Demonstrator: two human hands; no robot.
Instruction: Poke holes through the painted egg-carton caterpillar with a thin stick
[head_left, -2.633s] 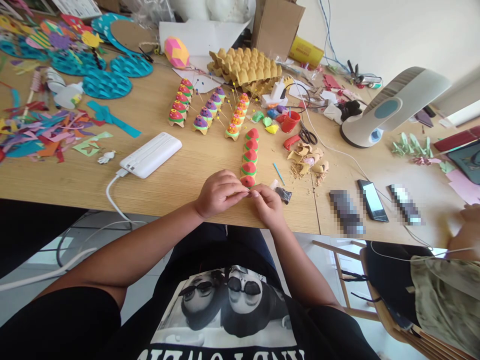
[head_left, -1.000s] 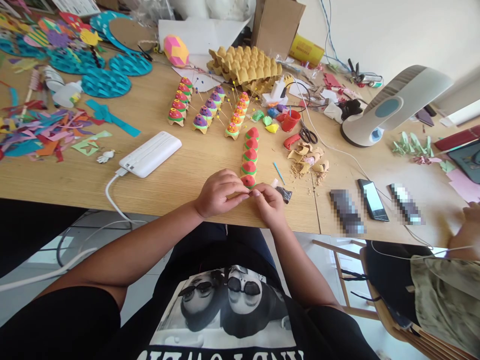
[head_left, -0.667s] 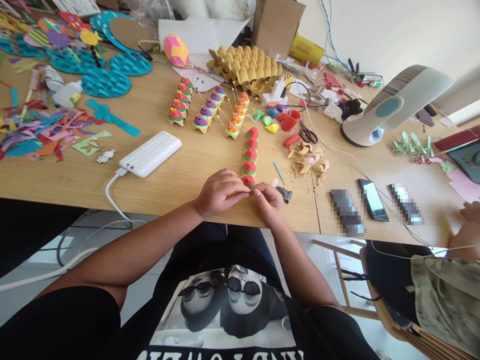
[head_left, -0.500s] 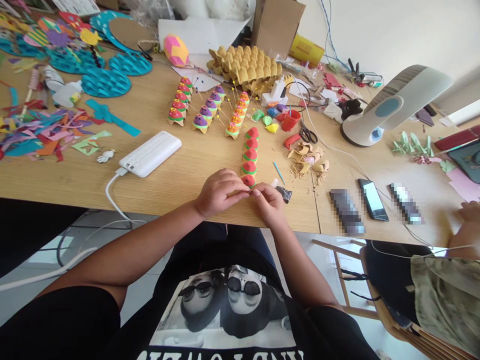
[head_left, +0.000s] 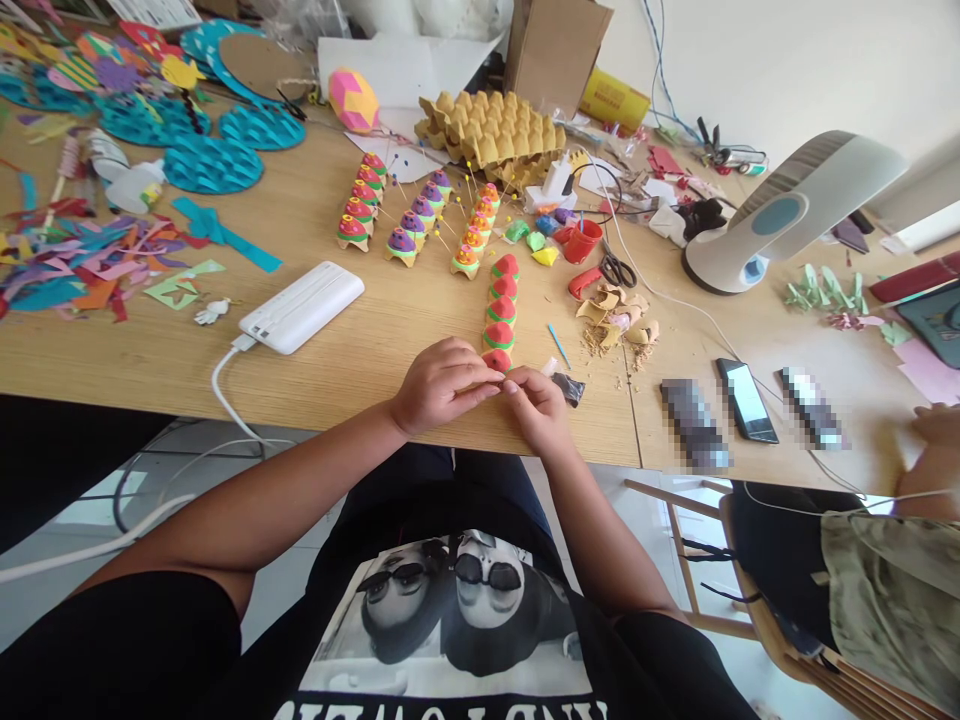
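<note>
My left hand [head_left: 444, 388] and my right hand [head_left: 537, 405] meet at their fingertips, just in front of the near end of a red and green egg-carton strip [head_left: 501, 310]. Fingers and thumbs are pinched together; whatever lies between them is too small to make out. A dark spot shows on the strip's nearest red dome. Beside my right hand lies a small black packet [head_left: 570, 388], with a thin blue stick [head_left: 559, 345] beyond it. Three more painted strips, red [head_left: 361, 200], purple [head_left: 418, 218] and orange [head_left: 476, 230], stand farther back with pins in or around them.
A white power bank [head_left: 304, 307] with a cable lies to the left, near paper scraps [head_left: 90, 260]. Right of the strip are scissors [head_left: 618, 270], torn carton pieces [head_left: 619, 315], phones [head_left: 746, 400] and a white lamp-like device [head_left: 787, 215]. Another person's arm rests at the far right.
My fingertips have shifted slightly against each other, and the dark bit seen between them before is now hidden. Both hands stay in nearly the same place.
</note>
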